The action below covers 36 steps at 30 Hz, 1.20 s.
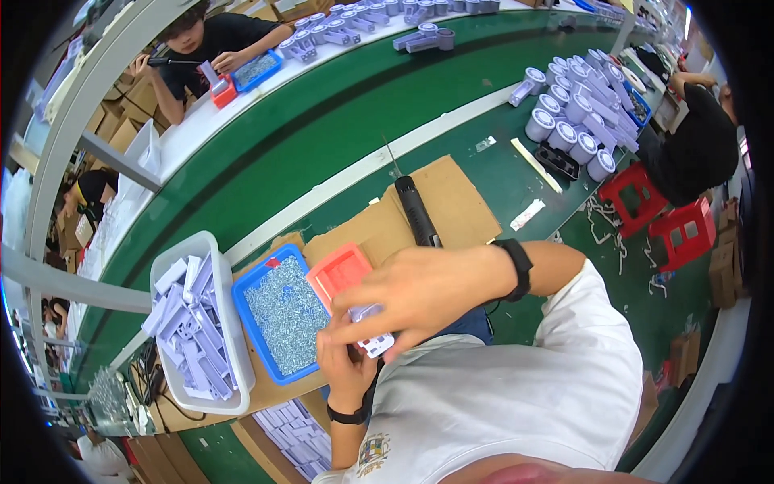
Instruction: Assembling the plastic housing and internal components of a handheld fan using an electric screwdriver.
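Observation:
A pale lavender plastic part [375, 345] with small openings in its end is between my hands, close to my body. My left hand [348, 373] is closed around its lower left side. Reaching across from the right, my right hand [419, 292] lies over the part, its fingers and thumb bent around it and hiding much of it. Just beyond my hands is a red holder [339, 273], partly covered by my right hand. A blue tray [295, 373] full of small silvery screws sits to the left of them.
A white bin [242, 389] of lavender parts stands at the left. A black electric screwdriver [415, 211] lies on cardboard [463, 198]. Assembled lavender units [576, 109] crowd the far right. Beyond the green conveyor [322, 105], a person [211, 48] works with a screwdriver.

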Motion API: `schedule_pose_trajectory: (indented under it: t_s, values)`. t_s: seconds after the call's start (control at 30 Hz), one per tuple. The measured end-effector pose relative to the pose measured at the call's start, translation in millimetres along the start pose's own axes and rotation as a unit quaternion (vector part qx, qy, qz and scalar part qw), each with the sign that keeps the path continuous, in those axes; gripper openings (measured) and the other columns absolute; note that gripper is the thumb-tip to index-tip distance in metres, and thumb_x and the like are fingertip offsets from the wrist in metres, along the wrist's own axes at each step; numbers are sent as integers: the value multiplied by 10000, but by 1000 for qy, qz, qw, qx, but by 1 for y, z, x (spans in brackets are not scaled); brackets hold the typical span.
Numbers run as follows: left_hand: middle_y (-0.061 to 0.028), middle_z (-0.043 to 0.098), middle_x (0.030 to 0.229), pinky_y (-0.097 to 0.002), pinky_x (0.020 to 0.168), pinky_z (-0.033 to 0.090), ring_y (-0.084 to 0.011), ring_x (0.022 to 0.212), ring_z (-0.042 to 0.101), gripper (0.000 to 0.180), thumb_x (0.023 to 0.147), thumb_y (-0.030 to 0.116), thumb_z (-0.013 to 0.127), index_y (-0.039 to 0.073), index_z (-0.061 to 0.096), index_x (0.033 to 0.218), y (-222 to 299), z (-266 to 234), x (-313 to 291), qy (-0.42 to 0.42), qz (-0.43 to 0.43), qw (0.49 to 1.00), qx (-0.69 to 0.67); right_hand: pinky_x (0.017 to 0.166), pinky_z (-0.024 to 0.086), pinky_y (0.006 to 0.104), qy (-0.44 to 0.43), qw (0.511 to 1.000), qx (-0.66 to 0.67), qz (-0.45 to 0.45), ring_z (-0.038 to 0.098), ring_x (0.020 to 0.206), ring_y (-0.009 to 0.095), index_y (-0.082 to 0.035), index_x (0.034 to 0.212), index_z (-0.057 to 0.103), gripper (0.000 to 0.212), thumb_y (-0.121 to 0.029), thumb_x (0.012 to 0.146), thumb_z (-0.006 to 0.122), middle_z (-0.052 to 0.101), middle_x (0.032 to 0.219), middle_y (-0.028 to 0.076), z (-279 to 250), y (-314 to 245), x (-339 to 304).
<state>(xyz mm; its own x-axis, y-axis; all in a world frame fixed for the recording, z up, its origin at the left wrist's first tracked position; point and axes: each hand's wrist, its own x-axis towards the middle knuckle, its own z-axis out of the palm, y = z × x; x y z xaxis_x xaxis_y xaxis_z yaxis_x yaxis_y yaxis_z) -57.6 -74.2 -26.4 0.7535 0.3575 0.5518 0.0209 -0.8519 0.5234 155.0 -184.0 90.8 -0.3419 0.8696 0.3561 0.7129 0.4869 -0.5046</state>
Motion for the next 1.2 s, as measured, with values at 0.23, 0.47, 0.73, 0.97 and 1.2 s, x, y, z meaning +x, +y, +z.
schedule_pose_trajectory:
  t_s: [0.23, 0.47, 0.73, 0.97, 1.2]
  values:
    - [-196, 643, 1210, -409, 771, 473, -350, 881, 584, 571, 768, 123, 776, -34, 557, 1271, -5, 9, -10, 19, -40, 999, -18, 628, 547, 405, -26, 999, -12, -37, 677, 795, 302, -63, 1085, 589, 321, -172, 818, 730, 641, 1052, 102, 20, 22, 4]
    - [-172, 612, 1051, -416, 716, 435, -345, 820, 539, 526, 766, 96, 747, -34, 564, 1243, -1, 12, -8, 39, -42, 998, -36, 618, 527, 423, 8, 999, 13, -45, 673, 778, 320, -49, 1057, 599, 301, -157, 808, 729, 654, 963, 99, 13, 21, 0]
    - [-180, 662, 1219, -397, 741, 487, -329, 848, 593, 547, 724, 91, 754, -8, 589, 1236, -3, 12, -4, 43, 2, 999, 16, 647, 528, 441, -77, 996, 0, 42, 668, 772, 338, -53, 1066, 610, 372, -233, 782, 768, 652, 960, 110, 11, 25, 9]
    - [-202, 659, 1237, -413, 777, 523, -365, 915, 646, 532, 719, 107, 785, -8, 598, 1203, -4, 13, 0, 64, 17, 998, 12, 724, 539, 433, -69, 995, -39, 58, 670, 902, 333, -48, 1170, 605, 551, -396, 785, 791, 662, 1013, 138, 4, 22, -5]
    - [-150, 673, 1223, -376, 743, 530, -305, 910, 655, 465, 730, 137, 820, 13, 653, 1147, -2, 7, -11, 87, -8, 996, -19, 829, 524, 426, -102, 975, -90, 175, 648, 970, 359, -22, 1213, 608, 603, -364, 762, 817, 668, 1054, 166, -48, -29, -18]
